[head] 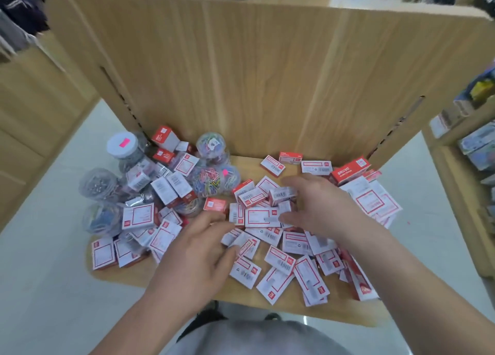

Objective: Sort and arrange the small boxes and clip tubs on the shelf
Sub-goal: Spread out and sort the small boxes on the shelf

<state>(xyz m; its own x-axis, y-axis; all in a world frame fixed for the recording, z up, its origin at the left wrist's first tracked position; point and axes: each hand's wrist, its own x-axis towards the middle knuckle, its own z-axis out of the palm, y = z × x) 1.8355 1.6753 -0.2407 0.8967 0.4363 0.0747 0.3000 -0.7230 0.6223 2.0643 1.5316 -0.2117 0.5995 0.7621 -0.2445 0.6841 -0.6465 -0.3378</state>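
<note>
Head view: boxes (263, 218) under left grip (203, 247), right grip (321, 207).

Head view: worn on the person's head, looking forward and steeply down.
Facing: the shelf (171, 279) and its wooden back panel (254, 81).
Nearness: close, within arm's reach.

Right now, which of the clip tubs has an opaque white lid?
The tub at the shelf's back left corner: its white lid bears a pink sticker, while the other tubs show their clips through clear plastic.
</note>
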